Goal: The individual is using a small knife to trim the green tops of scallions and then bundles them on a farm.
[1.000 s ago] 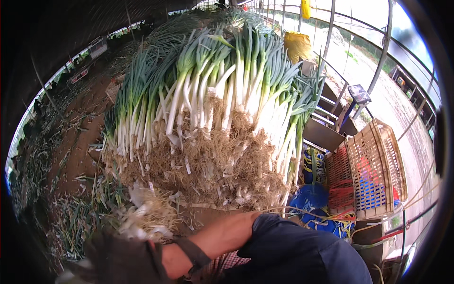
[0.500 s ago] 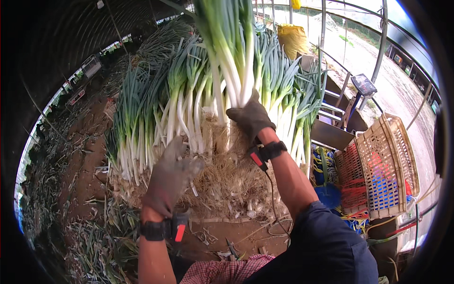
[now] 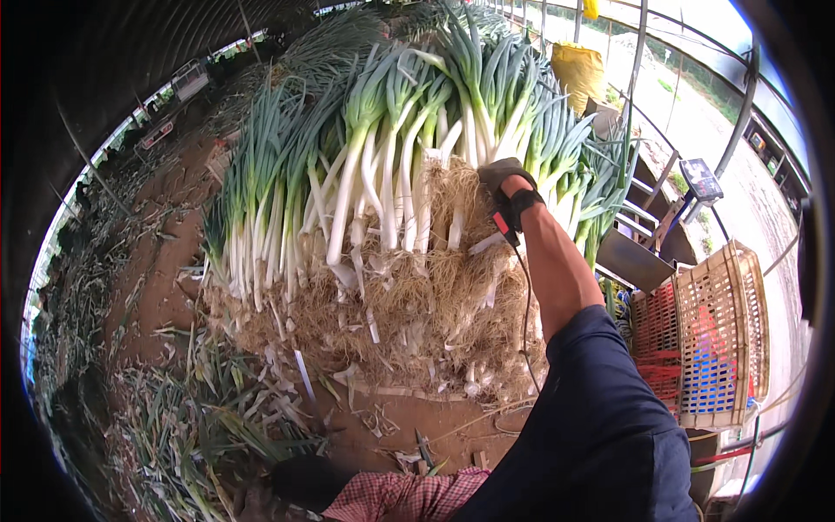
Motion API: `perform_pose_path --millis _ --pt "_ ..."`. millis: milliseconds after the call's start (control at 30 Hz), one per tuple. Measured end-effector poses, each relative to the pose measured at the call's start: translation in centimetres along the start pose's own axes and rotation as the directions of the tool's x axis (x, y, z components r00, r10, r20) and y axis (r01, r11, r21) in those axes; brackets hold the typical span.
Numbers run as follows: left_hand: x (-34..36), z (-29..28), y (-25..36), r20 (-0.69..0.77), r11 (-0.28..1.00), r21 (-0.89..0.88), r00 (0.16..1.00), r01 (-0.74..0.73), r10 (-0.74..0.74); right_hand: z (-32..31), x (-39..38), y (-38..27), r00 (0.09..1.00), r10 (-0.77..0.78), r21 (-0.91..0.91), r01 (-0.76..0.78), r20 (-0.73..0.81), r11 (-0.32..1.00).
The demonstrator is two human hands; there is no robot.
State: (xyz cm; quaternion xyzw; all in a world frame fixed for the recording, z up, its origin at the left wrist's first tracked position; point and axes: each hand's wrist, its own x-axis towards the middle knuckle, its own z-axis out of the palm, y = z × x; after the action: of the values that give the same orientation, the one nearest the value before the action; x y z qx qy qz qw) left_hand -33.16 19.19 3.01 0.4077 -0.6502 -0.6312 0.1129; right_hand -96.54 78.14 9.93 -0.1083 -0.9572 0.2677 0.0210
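Observation:
A wide heap of leeks (image 3: 404, 183) lies ahead of me, green leaves pointing away, white stems toward me. Their tangled brown roots (image 3: 409, 322) form a thick mat at the near side. My right hand (image 3: 503, 174), in a dark glove, reaches to the right-centre of the heap. It looks closed at the lower white stems of the leeks there; its fingertips are hidden. A strap with a small red-and-black device (image 3: 503, 224) sits on that wrist, and a cable runs down from it. My left hand is out of sight.
Loose leaves and trimmings (image 3: 200, 418) litter the brown ground at lower left. Two stacked plastic baskets (image 3: 709, 322) stand at right, near metal framing and a display on a post (image 3: 700, 178). A yellow sack (image 3: 577, 74) sits behind the heap. Poles line the shelter's open right side.
The bunch of leeks held up in my right hand has come down onto the heap. My right hand has moved a little right and away. My left hand has left the view.

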Motion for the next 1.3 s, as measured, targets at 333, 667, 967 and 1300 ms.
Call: perform_pose_path --millis 333,667,967,1300 --pt "-1.5 -10.8 -11.8 0.292 0.603 0.550 0.810 -0.578 0.509 -1.4 -7.1 -0.7 0.999 -0.023 -0.129 0.029 0.048 0.991" --pt "-6.3 -15.9 -18.2 0.307 0.432 0.754 0.847 -0.494 0.434 -5.9 -12.0 -4.0 0.991 -0.058 -0.241 0.027 -0.122 0.970" --pt "-14.5 -11.6 -19.2 -0.280 0.984 -0.168 0.960 -0.049 0.000 8.7 -23.5 -19.1 0.780 -0.516 0.423 0.358 0.353 0.832" --pt "-16.8 -22.0 -25.6 -0.883 0.894 0.002 0.421 0.449 -0.210 33.6 -63.7 -32.4 -0.337 -0.779 0.576 0.817 0.528 0.037"
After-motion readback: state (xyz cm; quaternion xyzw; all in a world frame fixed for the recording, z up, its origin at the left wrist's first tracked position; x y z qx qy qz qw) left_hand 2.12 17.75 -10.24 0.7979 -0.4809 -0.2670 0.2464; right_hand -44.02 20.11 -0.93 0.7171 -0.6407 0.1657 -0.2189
